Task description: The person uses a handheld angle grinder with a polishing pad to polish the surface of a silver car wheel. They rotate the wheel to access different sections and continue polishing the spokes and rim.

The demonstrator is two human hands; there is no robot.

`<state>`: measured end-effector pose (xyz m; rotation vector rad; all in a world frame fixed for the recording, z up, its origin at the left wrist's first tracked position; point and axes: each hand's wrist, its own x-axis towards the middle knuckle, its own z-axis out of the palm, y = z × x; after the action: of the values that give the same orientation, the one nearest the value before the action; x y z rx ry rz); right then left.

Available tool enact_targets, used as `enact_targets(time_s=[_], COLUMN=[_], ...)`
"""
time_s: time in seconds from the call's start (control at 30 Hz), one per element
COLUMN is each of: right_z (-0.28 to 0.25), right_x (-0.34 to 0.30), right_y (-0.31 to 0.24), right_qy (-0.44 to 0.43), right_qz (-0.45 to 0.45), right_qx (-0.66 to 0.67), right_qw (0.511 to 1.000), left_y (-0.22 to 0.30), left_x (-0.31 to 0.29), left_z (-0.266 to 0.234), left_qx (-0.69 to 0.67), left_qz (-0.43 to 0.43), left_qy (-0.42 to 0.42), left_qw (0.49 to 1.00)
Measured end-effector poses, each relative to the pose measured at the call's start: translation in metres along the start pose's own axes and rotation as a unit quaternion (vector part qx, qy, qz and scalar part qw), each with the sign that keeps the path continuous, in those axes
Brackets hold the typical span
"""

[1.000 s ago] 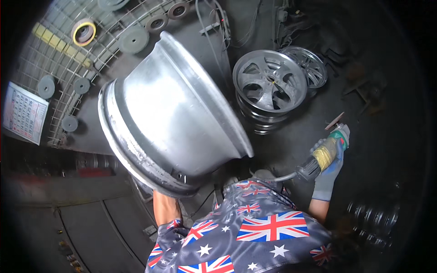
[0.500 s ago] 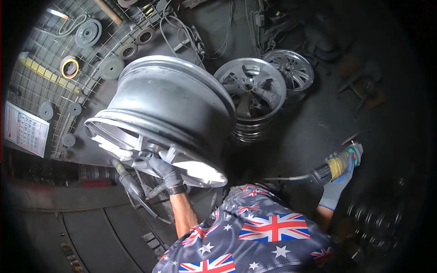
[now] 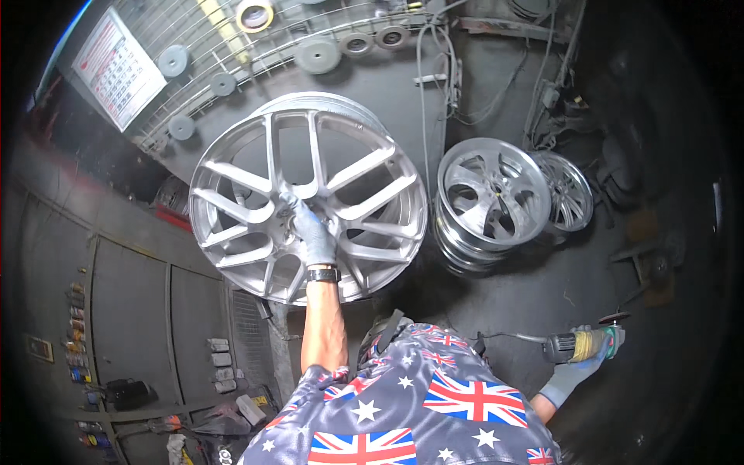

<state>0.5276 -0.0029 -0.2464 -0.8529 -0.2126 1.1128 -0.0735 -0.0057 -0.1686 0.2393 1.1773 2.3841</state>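
Touching the centre of a large silver multi-spoke metal wheel (image 3: 307, 190), the grey-gloved left grip (image 3: 314, 235) is leaving its degree of closure impossible to tell, while the grey-gloved right grip (image 3: 591, 365), well apart, is clasping a corded yellow-banded angle grinder (image 3: 583, 346), and small bottle-like containers (image 3: 76, 335), contents indistinct, are standing far left.

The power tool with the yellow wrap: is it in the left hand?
No, the right hand holds the power tool off to the side, while the left hand is at the centre of the big wheel.
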Motion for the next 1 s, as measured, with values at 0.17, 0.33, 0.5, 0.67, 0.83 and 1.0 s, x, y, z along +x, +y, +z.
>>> enact_targets(time_s=[0.17, 0.33, 0.5, 0.67, 0.83, 1.0], right_z=[0.052, 0.081, 0.096, 0.104, 0.122, 0.158], right_x=[-0.016, -0.058, -0.108, -0.146, -0.159, -0.160], right_y=[0.020, 0.043, 0.056, 0.031, 0.039, 0.074], right_qy=[-0.113, -0.136, -0.066, -0.031, -0.018, -0.113], right_qz=[0.083, 0.086, 0.034, -0.026, -0.049, 0.029], right_qx=[0.024, 0.051, 0.031, -0.013, -0.030, 0.011], right_qw=[0.990, 0.986, 0.997, 0.999, 0.998, 0.993], left_y=[0.021, 0.001, -0.026, -0.040, -0.032, -0.004], left_x=[0.006, 0.042, 0.093, 0.107, 0.100, 0.093], left_z=[0.010, 0.012, 0.010, 0.027, 0.020, -0.005], left_qx=[-0.085, -0.140, -0.134, -0.100, -0.011, 0.174], left_qz=[0.004, -0.067, -0.121, -0.169, -0.149, -0.151], left_qy=[-0.017, 0.029, 0.036, 0.017, 0.031, -0.080], left_qw=[0.996, 0.988, 0.983, 0.980, 0.988, 0.970])
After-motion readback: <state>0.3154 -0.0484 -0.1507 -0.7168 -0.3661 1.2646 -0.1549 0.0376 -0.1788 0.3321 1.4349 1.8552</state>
